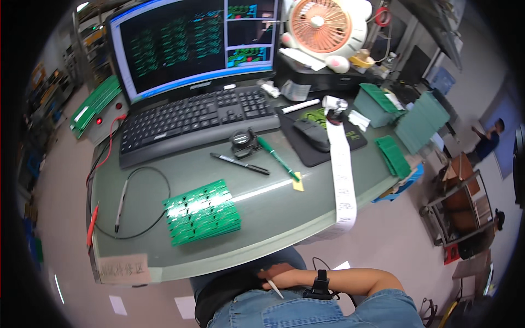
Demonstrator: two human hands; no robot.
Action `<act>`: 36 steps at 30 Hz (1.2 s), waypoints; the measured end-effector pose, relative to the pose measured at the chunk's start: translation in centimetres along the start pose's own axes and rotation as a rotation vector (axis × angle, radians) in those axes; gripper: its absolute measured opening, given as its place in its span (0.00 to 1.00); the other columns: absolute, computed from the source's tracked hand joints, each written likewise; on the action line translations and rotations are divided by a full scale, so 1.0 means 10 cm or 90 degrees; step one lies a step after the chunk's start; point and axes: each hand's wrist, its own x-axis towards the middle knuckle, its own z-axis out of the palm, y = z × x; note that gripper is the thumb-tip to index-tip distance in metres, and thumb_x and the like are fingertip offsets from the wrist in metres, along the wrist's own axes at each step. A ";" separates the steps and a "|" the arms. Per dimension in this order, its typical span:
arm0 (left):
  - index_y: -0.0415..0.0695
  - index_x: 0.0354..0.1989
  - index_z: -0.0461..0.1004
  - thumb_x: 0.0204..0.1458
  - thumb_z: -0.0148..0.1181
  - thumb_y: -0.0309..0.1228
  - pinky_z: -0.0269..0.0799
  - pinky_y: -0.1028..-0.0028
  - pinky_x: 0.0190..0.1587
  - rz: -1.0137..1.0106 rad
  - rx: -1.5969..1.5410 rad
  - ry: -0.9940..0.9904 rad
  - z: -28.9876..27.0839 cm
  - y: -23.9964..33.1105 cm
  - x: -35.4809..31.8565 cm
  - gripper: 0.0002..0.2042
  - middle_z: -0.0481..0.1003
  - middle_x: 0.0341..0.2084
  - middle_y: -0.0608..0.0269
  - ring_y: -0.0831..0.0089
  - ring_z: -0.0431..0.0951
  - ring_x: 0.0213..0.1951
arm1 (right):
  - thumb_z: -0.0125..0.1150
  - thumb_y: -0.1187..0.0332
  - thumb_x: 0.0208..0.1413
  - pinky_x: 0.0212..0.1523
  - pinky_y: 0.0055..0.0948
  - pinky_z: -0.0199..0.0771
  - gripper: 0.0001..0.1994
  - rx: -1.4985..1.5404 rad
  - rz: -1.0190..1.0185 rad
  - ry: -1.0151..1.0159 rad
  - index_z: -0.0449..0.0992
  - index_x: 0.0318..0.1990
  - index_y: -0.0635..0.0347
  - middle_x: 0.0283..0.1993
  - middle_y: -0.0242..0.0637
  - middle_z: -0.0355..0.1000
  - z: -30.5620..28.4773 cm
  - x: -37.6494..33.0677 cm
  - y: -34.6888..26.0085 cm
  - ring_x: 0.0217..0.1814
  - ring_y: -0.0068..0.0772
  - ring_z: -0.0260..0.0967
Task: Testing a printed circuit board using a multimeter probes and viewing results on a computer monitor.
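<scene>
My right hand (280, 274) rests on my lap below the desk's front edge, a black band on its wrist. Its fingers hold a thin white stick (274, 287) that points down to the right over my jeans. My left hand is out of view. The nearest thing on the grey-green desk (284, 210) is a stack of green circuit boards (202, 213), lying apart from the hand, up and to the left.
On the desk are a black keyboard (197, 117), a monitor (191, 44), a mouse (311, 134), a black pen (240, 163), a green pen (278, 157) and a white paper strip (343, 175) hanging over the edge. A cabled probe (120, 205) lies at the left. More green boards (394, 154) are at the right.
</scene>
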 end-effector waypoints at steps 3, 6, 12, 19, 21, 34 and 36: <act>0.38 0.56 0.58 0.55 0.54 0.40 0.67 0.67 0.51 0.021 0.032 -0.013 -0.17 0.14 0.20 0.25 0.67 0.52 0.46 0.56 0.71 0.51 | 0.54 0.52 0.54 0.39 0.47 0.70 0.17 0.045 -0.046 0.033 0.71 0.42 0.54 0.35 0.48 0.74 0.01 -0.27 0.15 0.41 0.53 0.72; 0.38 0.56 0.59 0.55 0.54 0.40 0.67 0.67 0.51 0.038 0.051 -0.011 -0.27 0.26 0.35 0.25 0.67 0.51 0.47 0.56 0.71 0.51 | 0.54 0.53 0.56 0.34 0.47 0.69 0.15 0.096 -0.058 0.041 0.71 0.40 0.55 0.28 0.47 0.72 -0.05 -0.65 0.22 0.34 0.54 0.72; 0.38 0.55 0.60 0.56 0.53 0.40 0.67 0.67 0.51 0.081 0.102 -0.008 -0.49 0.67 0.69 0.23 0.68 0.50 0.47 0.56 0.72 0.50 | 0.54 0.53 0.57 0.37 0.45 0.69 0.16 0.094 -0.041 0.054 0.71 0.41 0.55 0.34 0.48 0.73 0.11 -0.54 0.32 0.40 0.54 0.71; 0.38 0.54 0.62 0.57 0.52 0.40 0.68 0.66 0.50 0.091 0.160 -0.006 -0.76 1.08 0.90 0.22 0.70 0.49 0.47 0.57 0.72 0.50 | 0.51 0.46 0.58 0.37 0.36 0.69 0.21 0.091 -0.048 0.027 0.71 0.43 0.56 0.30 0.40 0.72 0.02 -0.55 0.41 0.35 0.44 0.72; 0.38 0.53 0.63 0.57 0.52 0.41 0.68 0.66 0.50 0.089 0.168 -0.004 -0.77 1.18 0.93 0.22 0.70 0.49 0.47 0.57 0.73 0.49 | 0.49 0.44 0.59 0.34 0.30 0.68 0.22 0.270 0.017 -0.033 0.71 0.42 0.56 0.28 0.34 0.71 -0.14 -0.59 0.41 0.32 0.30 0.70; 0.38 0.51 0.67 0.58 0.51 0.41 0.68 0.66 0.49 0.245 0.351 -0.011 -1.06 2.80 1.69 0.20 0.72 0.46 0.47 0.58 0.74 0.48 | 0.59 0.56 0.57 0.28 0.22 0.69 0.14 0.432 -0.164 0.047 0.73 0.38 0.59 0.25 0.29 0.72 -0.70 -0.80 -0.19 0.28 0.20 0.69; 0.38 0.51 0.67 0.58 0.51 0.41 0.68 0.66 0.49 0.259 0.374 -0.008 -1.05 2.99 1.69 0.20 0.73 0.46 0.47 0.58 0.74 0.48 | 0.58 0.55 0.59 0.29 0.21 0.68 0.15 0.426 -0.174 0.050 0.73 0.39 0.60 0.26 0.28 0.72 -0.74 -0.89 -0.24 0.29 0.18 0.68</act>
